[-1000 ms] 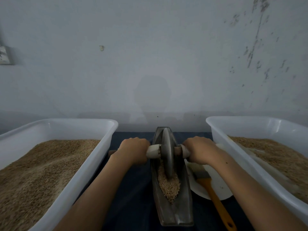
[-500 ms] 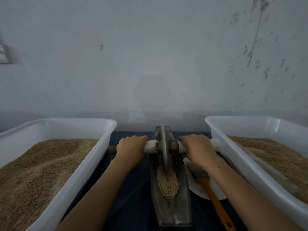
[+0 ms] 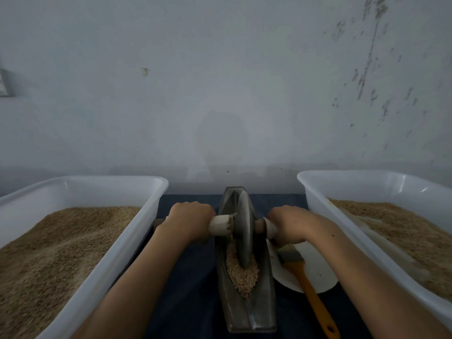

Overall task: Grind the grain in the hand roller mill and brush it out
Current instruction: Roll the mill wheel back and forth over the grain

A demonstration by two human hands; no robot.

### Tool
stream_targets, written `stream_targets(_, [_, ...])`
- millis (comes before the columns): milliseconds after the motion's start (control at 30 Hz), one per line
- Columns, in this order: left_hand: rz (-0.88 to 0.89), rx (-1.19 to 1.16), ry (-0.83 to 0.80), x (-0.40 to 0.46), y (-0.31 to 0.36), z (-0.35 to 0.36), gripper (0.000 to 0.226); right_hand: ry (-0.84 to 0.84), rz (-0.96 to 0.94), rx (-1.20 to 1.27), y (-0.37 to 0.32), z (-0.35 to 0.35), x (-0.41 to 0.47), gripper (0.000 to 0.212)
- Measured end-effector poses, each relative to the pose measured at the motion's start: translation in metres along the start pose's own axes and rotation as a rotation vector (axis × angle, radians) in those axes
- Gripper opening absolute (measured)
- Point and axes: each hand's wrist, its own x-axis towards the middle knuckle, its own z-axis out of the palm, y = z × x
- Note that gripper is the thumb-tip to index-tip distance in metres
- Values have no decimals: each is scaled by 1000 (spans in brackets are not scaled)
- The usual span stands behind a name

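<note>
A dark boat-shaped metal trough [image 3: 247, 311] lies lengthwise on the blue cloth, with a heap of grain [image 3: 241, 272] in its groove. A grey roller wheel [image 3: 244, 231] stands upright in the groove on the grain. Its wooden axle sticks out on both sides. My left hand [image 3: 189, 220] grips the left handle [image 3: 220, 225], and my right hand [image 3: 291, 223] grips the right handle [image 3: 267, 227]. An orange-handled brush [image 3: 310, 289] lies on a white plate [image 3: 318, 270] right of the trough.
Two white plastic tubs hold grain: one on the left [image 3: 127, 241], one on the right [image 3: 315, 201]. They flank the trough closely. A pale wall [image 3: 225, 81] rises just behind the table. Blue cloth [image 3: 190, 302] covers the tabletop.
The wheel rolled away toward the trough's far end half a second ago and has come back toward me onto the grain. Both hands kept their grip on the axle.
</note>
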Motion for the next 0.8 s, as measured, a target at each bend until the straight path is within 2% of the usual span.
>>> stream_targets(100, [-1,17,85,0,1,0,34,25,13,42,3,5,2,22])
stream_targets(200, [-21,11,188,0,1,2,28,157,47,40,2,10,4,4])
stream_targets(333, [-69,-36,260,0,-1,8,26,362,67,17,-3,19,11,14])
stream_targets(433, [-63,-40,282,1,-2,9,25,370,84,16,-4,20,12,13])
stream_targets(567, [-41,-4,194,3,-3,7,27,280,91,17,-3,16,9,11])
stream_targets(733, [-41,-70,-97,4,-11,6,43,186,114,-90,-12,7,4,22])
stream_targets(800, [-33,-122,-164,5,-13,8,46,169,116,-125,-14,4,1,22])
